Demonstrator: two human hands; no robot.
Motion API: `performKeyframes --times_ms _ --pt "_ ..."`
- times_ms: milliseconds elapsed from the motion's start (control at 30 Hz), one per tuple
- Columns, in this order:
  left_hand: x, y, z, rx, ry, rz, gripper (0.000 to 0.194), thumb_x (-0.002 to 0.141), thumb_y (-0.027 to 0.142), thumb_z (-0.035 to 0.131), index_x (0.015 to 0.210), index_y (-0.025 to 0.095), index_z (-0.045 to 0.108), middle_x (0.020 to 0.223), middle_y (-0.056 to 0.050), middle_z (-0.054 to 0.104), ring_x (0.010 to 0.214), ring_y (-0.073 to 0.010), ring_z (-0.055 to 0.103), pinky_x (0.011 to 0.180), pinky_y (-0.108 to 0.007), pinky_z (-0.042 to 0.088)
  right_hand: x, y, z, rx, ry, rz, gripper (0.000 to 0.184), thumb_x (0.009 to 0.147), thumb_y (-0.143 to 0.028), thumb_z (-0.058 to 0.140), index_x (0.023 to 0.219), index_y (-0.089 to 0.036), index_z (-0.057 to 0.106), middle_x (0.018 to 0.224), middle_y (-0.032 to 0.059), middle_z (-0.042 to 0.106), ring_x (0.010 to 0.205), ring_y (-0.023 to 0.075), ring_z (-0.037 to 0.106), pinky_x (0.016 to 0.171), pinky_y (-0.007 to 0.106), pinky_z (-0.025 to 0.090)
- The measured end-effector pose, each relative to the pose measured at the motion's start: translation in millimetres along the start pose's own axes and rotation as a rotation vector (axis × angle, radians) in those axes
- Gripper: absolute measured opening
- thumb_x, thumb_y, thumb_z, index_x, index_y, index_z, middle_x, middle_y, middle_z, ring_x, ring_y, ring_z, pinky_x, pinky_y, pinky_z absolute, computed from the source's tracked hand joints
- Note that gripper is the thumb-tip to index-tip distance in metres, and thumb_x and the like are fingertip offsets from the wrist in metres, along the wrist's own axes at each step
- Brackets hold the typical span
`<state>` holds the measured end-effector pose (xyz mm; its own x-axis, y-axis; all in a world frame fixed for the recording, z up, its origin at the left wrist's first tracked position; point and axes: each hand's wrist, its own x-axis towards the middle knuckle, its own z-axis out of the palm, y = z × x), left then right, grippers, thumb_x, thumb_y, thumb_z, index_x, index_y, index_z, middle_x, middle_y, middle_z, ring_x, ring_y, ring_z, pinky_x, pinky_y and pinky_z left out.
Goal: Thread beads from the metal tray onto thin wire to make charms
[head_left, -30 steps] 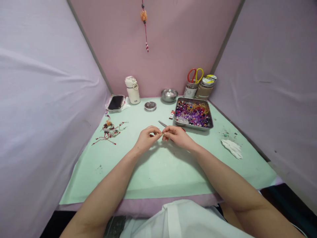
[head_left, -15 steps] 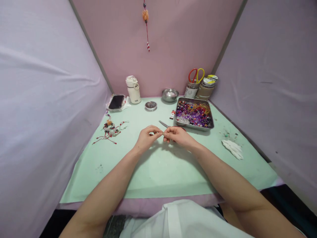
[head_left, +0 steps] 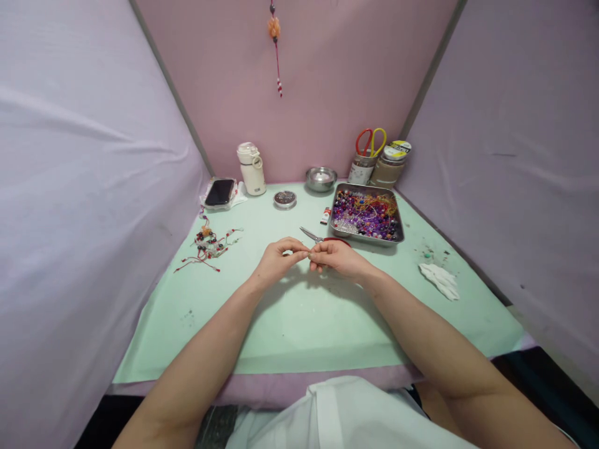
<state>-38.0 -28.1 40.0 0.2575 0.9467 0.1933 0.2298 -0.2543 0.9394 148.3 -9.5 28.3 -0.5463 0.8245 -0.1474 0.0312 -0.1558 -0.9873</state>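
My left hand (head_left: 282,257) and my right hand (head_left: 335,256) meet fingertip to fingertip over the middle of the table. Both are closed in a pinch, thumb against forefinger. Whatever they pinch is too small to make out. Just behind my right hand lie red-handled scissors (head_left: 319,238), blades pointing left, their handles partly covered by the hand. Right of them sits a metal tray (head_left: 400,232) of purple, dark and clear beads with orange cord. Off to the left is a heap of strung beads with red cords (head_left: 209,244).
Along the back stand a phone (head_left: 220,193), a cream bottle (head_left: 253,169), a round container (head_left: 285,199), a steel bowl (head_left: 321,181), a jar with red and yellow handles (head_left: 362,169) and a brown jar (head_left: 388,171). A white cloth (head_left: 440,280) lies right. A beaded string (head_left: 277,59) hangs above.
My right hand has shifted very slightly down, showing more of the scissors' red handles. Both hands keep their pinch; the other things stay put.
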Motion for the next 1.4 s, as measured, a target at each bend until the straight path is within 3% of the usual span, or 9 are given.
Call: performKeyframes --times_ms 367,967,1067,1300,1400 --pt "0 4 -0.3 -0.031 -0.034 -0.005 0.012 0.074 0.030 0.066 0.074 0.019 0.071 0.084 -0.005 0.064 0.083 -0.0169 0.058 0.077 -0.028 0.044 -2 -3 1 0.024 -0.041 0.029 0.029 0.071 -0.041 0.073 0.072 -0.015 0.062 0.067 0.0031 0.068 0.054 0.0082 0.054 0.054 0.021 0.040" --pt "-1 6 2.9 -0.013 0.016 -0.042 0.010 0.075 0.026 0.063 0.073 0.017 0.068 0.086 -0.004 0.064 0.085 -0.0165 0.058 0.075 -0.027 0.044 -2 -2 1 0.043 -0.061 0.015 0.027 0.074 -0.039 0.071 0.075 -0.016 0.059 0.071 0.0029 0.068 0.057 0.0086 0.055 0.056 0.022 0.039" --pt "-1 7 3.5 -0.013 0.029 -0.036 0.010 0.074 0.025 0.063 0.073 0.017 0.067 0.085 -0.004 0.064 0.084 -0.0162 0.058 0.073 -0.027 0.044 -3 -3 3 0.007 -0.055 -0.039 0.024 0.075 -0.039 0.069 0.077 -0.016 0.060 0.075 0.0035 0.068 0.062 0.0103 0.056 0.061 0.024 0.041" --pt "0 1 5.9 0.074 0.171 0.029 0.008 0.074 0.024 0.062 0.073 0.018 0.068 0.083 -0.004 0.063 0.078 -0.0146 0.057 0.062 -0.024 0.044 -4 -9 11 -0.318 0.304 -0.299 0.016 0.081 -0.033 0.056 0.083 -0.019 0.064 0.078 0.0009 0.063 0.072 0.0139 0.055 0.067 0.027 0.041" --pt "0 -2 7.2 0.164 0.213 0.115 0.008 0.074 0.021 0.062 0.075 0.019 0.069 0.081 -0.004 0.063 0.076 -0.0139 0.057 0.059 -0.023 0.043 -3 -7 12 -0.428 0.331 -0.390 0.015 0.081 -0.031 0.056 0.079 -0.018 0.064 0.078 0.0013 0.063 0.075 0.0146 0.056 0.068 0.027 0.042"
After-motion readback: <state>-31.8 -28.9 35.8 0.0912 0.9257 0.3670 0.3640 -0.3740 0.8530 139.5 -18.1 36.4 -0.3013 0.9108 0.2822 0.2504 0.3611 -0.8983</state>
